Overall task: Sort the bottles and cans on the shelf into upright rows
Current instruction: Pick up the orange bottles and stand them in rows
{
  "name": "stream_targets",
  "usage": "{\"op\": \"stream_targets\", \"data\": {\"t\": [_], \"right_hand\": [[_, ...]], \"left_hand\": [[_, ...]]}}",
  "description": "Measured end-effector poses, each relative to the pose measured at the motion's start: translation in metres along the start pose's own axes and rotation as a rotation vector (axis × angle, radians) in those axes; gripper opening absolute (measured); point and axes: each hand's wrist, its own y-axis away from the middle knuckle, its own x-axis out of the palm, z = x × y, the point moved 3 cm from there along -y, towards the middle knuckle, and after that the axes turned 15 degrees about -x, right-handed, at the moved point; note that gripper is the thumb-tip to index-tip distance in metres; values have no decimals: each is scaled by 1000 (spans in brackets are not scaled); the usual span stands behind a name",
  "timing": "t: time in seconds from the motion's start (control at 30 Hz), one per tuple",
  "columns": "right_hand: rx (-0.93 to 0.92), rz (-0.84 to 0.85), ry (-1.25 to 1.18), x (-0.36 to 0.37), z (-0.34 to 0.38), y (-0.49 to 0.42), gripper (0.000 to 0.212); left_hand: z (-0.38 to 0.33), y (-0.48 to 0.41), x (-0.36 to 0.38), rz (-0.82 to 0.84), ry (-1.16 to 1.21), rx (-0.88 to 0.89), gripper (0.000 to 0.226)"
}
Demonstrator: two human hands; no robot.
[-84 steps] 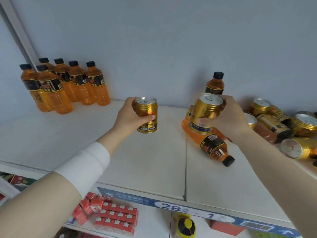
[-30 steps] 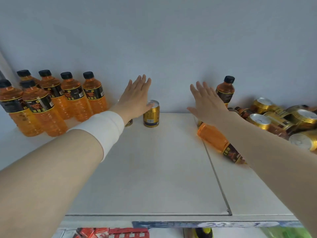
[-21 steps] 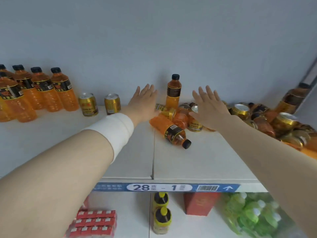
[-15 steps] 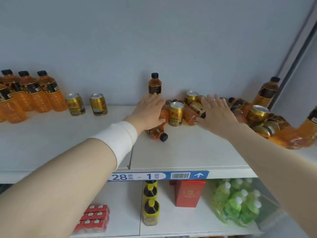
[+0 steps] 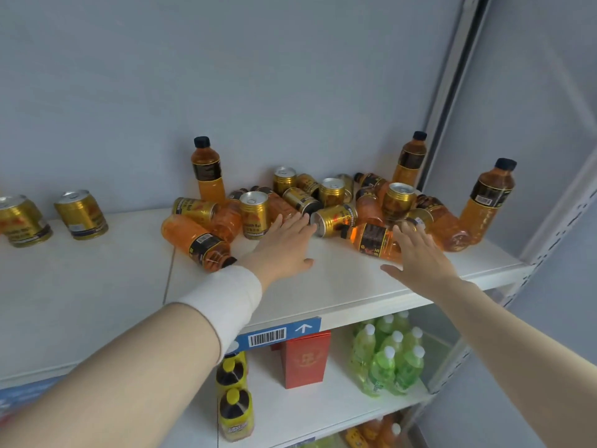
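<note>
Both hands, left hand [image 5: 284,250] and right hand [image 5: 420,253], reached open-fingered and empty toward the toppled can [image 5: 334,219]; gripping it seemingly came next.

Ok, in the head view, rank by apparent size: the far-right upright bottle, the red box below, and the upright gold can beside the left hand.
1. Far-right upright bottle and red box: they look alike, and their distances from the camera differ, so unranked.
2. Upright gold can: clearly smallest.

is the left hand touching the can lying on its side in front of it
Cannot tell: in the head view the left hand's fingertips reach the lying can's end, but no gap or contact shows plainly.
</note>
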Motion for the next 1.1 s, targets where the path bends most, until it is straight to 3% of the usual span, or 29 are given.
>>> {"op": "stream_targets", "data": {"t": [0.17, 0.37, 0.6, 0.73, 0.83, 0.97, 1.1], "right_hand": [[73, 2, -44, 8, -33, 15, 79], [86, -29, -88, 11, -62, 5, 81], [-6, -93, -157, 24, -90, -13, 78], [-118, -168, -223, 26, -101, -16, 72], [-161, -211, -298, 33, -106, -18, 69], [-199, -291, -371, 40, -109, -14, 69], [-220, -377, -493, 36, -108, -5, 77]], "left_hand": [[-36, -15, 24, 39, 67, 62, 73], [-67, -35, 28, 92, 298, -58, 70], [-108, -58, 45, 324, 1108, -493, 40], [-136, -67, 42, 450, 1656, -817, 48], [-144, -76, 42, 443, 1801, -951, 50], [-150, -83, 47, 391, 1733, -1052, 63], [-147, -85, 57, 204, 1864, -1165, 85]]}}
